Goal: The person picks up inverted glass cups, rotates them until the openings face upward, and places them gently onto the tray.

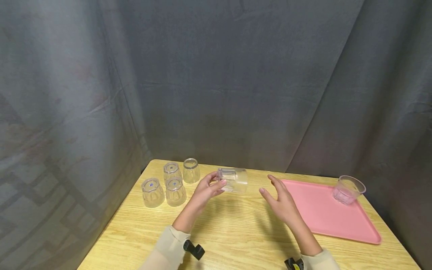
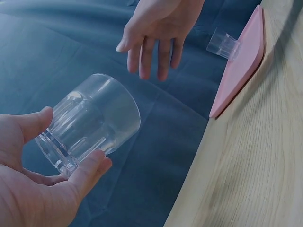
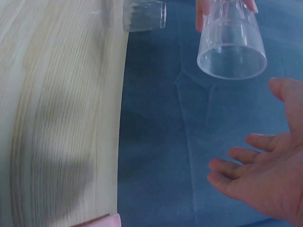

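Observation:
My left hand (image 1: 206,189) grips a clear drinking glass (image 1: 236,180) by its base end, thumb on one side and fingers on the other. The glass lies sideways in the air above the table, its mouth facing right toward my other hand. In the left wrist view the faceted lower part of the glass (image 2: 90,123) sits between thumb and fingertips. My right hand (image 1: 282,202) is held up to the right of the glass, apart from it, fingers extended and thumb spread. Nothing is in the right palm, as the right wrist view shows the hand (image 3: 265,165) bare.
Several upside-down glasses (image 1: 175,192) stand in a cluster at the table's left. On the right lies a pink tray (image 1: 324,221) with one upright glass (image 1: 347,190) near its far right corner. A grey curtain (image 1: 216,93) hangs behind the wooden table (image 1: 236,240).

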`<state>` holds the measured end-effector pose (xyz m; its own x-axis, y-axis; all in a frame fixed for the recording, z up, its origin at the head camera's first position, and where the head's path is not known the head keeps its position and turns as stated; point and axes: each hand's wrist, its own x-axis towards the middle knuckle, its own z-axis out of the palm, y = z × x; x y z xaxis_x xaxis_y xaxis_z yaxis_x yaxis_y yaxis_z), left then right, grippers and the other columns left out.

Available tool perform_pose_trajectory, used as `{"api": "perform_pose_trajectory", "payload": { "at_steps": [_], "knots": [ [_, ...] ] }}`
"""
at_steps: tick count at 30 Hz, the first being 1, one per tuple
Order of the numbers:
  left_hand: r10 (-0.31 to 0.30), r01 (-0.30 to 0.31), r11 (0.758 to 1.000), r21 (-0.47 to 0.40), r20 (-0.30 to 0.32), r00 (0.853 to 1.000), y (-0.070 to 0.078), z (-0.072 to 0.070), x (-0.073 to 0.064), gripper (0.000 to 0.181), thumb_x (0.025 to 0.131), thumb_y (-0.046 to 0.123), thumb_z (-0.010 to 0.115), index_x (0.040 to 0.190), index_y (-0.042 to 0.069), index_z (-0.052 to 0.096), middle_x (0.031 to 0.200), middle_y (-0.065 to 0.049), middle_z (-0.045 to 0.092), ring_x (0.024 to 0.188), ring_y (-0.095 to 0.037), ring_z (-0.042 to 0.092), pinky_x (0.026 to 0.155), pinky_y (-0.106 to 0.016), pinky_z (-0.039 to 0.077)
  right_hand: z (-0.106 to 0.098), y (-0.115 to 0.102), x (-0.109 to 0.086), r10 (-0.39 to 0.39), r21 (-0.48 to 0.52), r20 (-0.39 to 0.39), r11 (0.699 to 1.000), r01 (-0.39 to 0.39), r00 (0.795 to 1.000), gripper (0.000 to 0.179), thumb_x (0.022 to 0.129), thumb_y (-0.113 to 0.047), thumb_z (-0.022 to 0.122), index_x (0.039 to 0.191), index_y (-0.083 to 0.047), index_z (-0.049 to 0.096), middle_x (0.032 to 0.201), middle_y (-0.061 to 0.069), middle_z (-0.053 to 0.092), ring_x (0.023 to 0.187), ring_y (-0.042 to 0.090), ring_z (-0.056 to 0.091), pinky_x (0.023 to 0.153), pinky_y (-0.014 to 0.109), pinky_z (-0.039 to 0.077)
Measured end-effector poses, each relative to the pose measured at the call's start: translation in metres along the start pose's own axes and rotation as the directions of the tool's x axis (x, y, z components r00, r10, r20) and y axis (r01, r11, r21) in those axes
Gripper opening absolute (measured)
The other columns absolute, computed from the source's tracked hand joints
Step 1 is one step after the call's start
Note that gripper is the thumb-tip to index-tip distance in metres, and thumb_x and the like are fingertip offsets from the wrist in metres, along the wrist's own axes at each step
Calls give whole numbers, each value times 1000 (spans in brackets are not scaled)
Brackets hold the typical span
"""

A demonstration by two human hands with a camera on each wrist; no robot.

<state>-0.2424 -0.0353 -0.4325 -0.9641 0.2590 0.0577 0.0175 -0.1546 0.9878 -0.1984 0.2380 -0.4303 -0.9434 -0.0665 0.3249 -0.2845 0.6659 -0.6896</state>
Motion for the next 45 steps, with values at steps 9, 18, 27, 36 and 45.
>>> {"api": "perform_pose_trajectory", "payload": {
  "at_steps": [9,18,27,36,45],
  "knots": [
    [2,-1,1000,-20,13,1000,-1,8,0,68,97,16,68,150,-9,35,141,-26,45,107,-19,63,97,-38,55,9,-8,1,2,41,20,999,-3,1000,70,102,-38,60,154,0,34,154,26,38,140,48,39,108,68,35],
    [-1,2,1000,-17,29,1000,-1,12,-1,69,97,19,68,151,-7,34,141,-25,45,110,-19,63,98,-37,54,19,-14,2,-9,41,22,999,8,1000,70,101,-37,63,153,2,37,154,27,40,139,49,41,107,68,36],
    [10,-5,998,-56,76,997,-1,17,-2,69,97,18,69,151,-8,34,141,-25,45,112,-21,63,98,-37,54,23,-18,3,-15,71,20,997,14,1000,69,100,-34,64,152,4,37,153,29,41,138,50,41,108,67,36],
    [10,0,996,-84,116,993,0,20,-2,68,97,18,68,151,-8,35,138,-25,45,111,-22,63,99,-37,53,22,-21,2,-12,129,36,992,7,999,68,102,-31,63,152,6,35,154,29,38,139,48,41,112,61,35],
    [21,1,993,-116,186,982,-2,22,-1,65,98,16,66,150,-8,35,130,-18,48,106,-16,64,98,-36,54,19,-22,3,10,354,111,934,-49,994,67,103,-20,61,156,3,27,155,30,37,138,47,45,108,53,42]
  ]
}}
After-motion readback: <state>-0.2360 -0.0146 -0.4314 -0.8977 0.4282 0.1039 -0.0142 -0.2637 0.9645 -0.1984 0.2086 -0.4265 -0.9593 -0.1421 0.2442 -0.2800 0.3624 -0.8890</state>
